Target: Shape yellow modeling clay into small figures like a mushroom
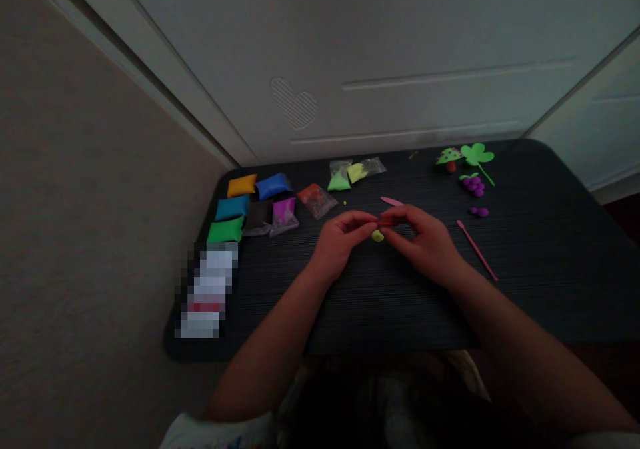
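Observation:
Fingertips of my left hand (pixel 345 239) and my right hand (pixel 423 239) meet over the middle of the dark table. Between them is a small piece of red modelling clay (pixel 384 222), pinched from both sides and mostly covered by the fingers. Just below the fingertips lies a flattened yellow-green clay piece (pixel 378 236) on the tabletop. A pink clay knife (pixel 391 201) rests behind my right hand, its near end hidden by the fingers. To the right of that hand lies a thin pink modelling tool (pixel 477 250).
Coloured clay packets line the left, among them a green one (pixel 226 230) and an opened red one (pixel 317 200). At the back right stand a clay mushroom (pixel 450 158), a green clover (pixel 477 156), purple grapes (pixel 473 184) and a purple clay piece (pixel 479 212). A white panel (pixel 400 49) borders the back.

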